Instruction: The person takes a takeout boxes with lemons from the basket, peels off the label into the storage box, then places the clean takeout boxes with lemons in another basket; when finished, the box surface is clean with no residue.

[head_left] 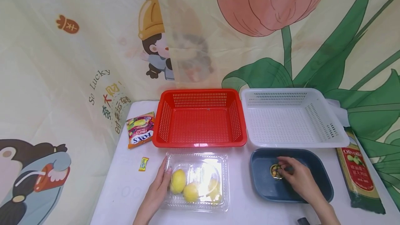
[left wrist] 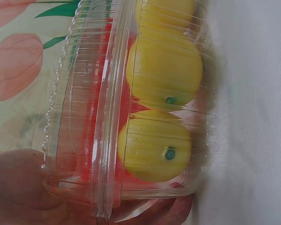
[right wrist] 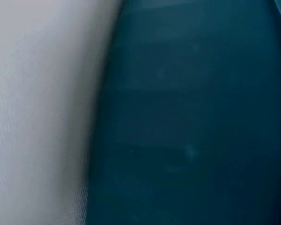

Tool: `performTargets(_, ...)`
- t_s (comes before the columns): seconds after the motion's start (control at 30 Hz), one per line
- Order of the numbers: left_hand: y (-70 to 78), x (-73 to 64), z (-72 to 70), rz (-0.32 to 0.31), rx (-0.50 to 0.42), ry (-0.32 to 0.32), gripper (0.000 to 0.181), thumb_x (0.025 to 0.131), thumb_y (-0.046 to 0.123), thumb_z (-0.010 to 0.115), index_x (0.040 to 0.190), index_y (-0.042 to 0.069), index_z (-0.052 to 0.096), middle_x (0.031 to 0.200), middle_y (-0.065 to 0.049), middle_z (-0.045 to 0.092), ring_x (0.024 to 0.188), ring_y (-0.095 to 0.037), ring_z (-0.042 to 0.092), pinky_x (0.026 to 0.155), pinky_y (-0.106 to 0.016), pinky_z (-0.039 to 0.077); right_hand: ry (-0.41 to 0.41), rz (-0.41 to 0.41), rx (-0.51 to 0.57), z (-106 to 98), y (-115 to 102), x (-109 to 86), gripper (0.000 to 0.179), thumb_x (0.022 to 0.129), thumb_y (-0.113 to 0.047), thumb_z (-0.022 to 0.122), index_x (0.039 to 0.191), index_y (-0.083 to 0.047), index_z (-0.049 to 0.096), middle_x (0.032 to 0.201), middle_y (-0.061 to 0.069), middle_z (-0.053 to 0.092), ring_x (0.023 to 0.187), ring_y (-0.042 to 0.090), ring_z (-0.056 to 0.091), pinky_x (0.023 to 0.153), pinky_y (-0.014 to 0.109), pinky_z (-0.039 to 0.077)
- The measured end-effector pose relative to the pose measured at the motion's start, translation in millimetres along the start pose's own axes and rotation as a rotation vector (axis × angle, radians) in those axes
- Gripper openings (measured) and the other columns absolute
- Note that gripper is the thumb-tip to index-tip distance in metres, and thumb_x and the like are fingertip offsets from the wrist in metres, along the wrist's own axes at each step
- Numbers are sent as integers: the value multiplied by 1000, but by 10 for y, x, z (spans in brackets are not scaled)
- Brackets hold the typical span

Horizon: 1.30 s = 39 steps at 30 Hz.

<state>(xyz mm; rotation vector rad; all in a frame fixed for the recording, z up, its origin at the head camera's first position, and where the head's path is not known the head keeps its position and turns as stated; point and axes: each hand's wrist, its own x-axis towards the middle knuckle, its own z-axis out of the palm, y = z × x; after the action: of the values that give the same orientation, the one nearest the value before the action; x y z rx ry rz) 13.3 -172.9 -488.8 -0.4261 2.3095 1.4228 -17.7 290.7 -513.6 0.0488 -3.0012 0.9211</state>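
My left hand [head_left: 158, 186] grips the left side of a clear plastic clamshell box [head_left: 200, 159], thumb near the top edge. Inside lie several yellow lemons [head_left: 178, 181]; the left wrist view shows two lemons [left wrist: 154, 145] with green spots close behind the clear wall. My right hand [head_left: 297, 176] reaches into a dark blue tray [head_left: 260, 190] and pinches the edge of a small round gold-and-black piece [head_left: 275, 172]. Only the blue tray [right wrist: 192, 112] and white cloth fill the right wrist view; the right hand is out of it.
Behind stand a red basket [head_left: 200, 124] and a white basket [head_left: 275, 124]. To the left lie a Fox's candy bag [head_left: 140, 129] and a small yellow wrapped candy [head_left: 143, 164]. An Olivoila packet [head_left: 359, 173] lies at the right, and a small dark object [head_left: 303, 221] at the front edge.
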Motion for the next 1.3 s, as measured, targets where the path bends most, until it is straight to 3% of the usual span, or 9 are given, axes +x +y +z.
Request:
performTargets(0.57,21,-7,-1,-27,12,0,72,104,64,34,164,35,8,171,-10,17,152,-48,21,108,-73,35,-38,-7,-21,43,-18,10,50,79,2,81,126,3,63,101,10,69,91,25,67,70,34,60)
performTargets(0.9,29,-13,2,-17,9,4,70,104,62,34,164,35,9,171,-10,17,152,-48,20,109,-73,34,-45,-4,-59,56,-13,27,50,80,-2,83,126,2,64,101,10,70,92,28,68,78,49,59)
performTargets(1.3,25,-10,2,-16,8,8,70,104,63,35,164,36,9,171,-9,17,152,-48,20,110,-73,34,-57,15,-68,52,-31,28,50,82,-4,82,128,2,63,108,15,69,99,35,68,87,57,56)
